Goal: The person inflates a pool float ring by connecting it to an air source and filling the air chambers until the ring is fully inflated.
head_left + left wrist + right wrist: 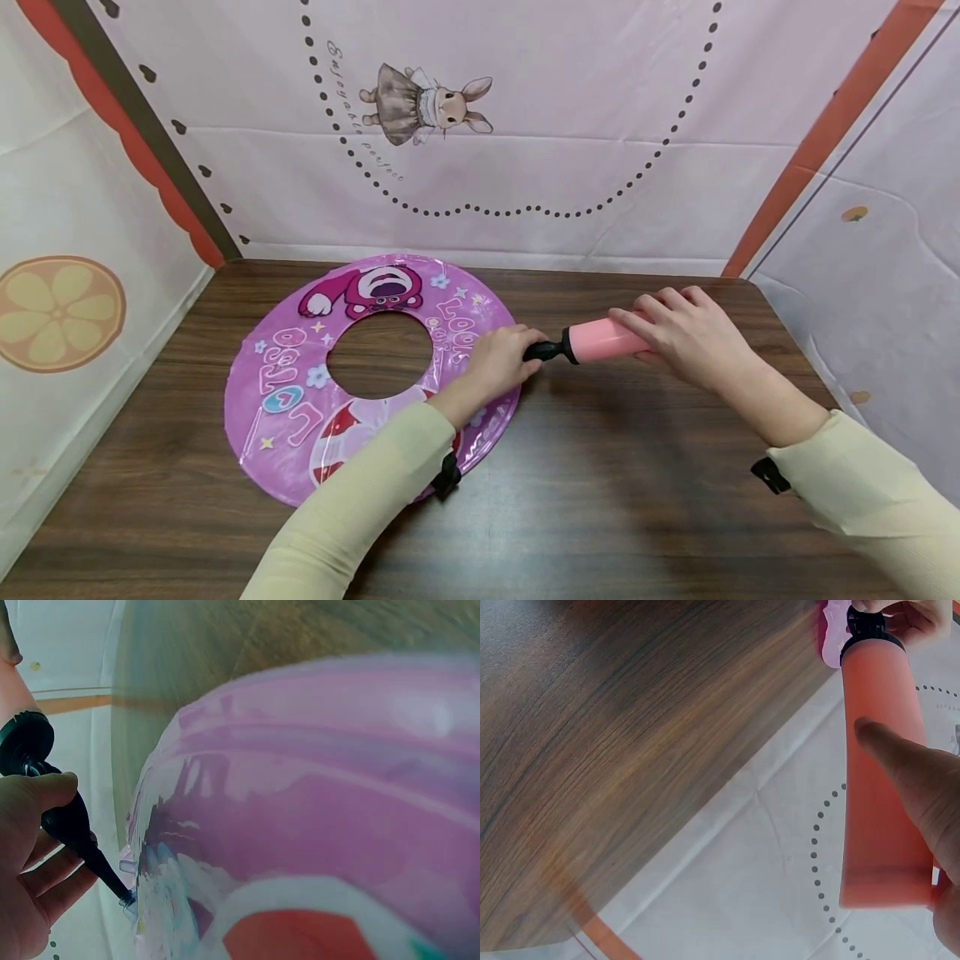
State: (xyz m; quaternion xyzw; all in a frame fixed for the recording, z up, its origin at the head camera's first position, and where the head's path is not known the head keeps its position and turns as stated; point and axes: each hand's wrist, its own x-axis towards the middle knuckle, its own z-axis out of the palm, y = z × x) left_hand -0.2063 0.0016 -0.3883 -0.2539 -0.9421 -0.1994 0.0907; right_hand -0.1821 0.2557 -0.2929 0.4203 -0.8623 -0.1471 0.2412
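A round purple swim ring (251,400) printed with a bear, flowers and lettering lies on the table, puffed out in the left wrist view. My right hand (686,337) grips the pink barrel of a hand pump (600,340), its thumb laid along the barrel (881,795) in the right wrist view. The fingers and thumb of my left hand (498,362) hold the pump's black nozzle (71,821) at the ring's right edge. In the left wrist view the nozzle's narrow tip meets a small clear valve (130,906) on the ring.
The dark wood table (585,500) carries the ring and extends to the front and right. A pale printed cloth with a rabbit (420,104) hangs behind the back edge. Similar cloth walls (52,183) stand at both sides.
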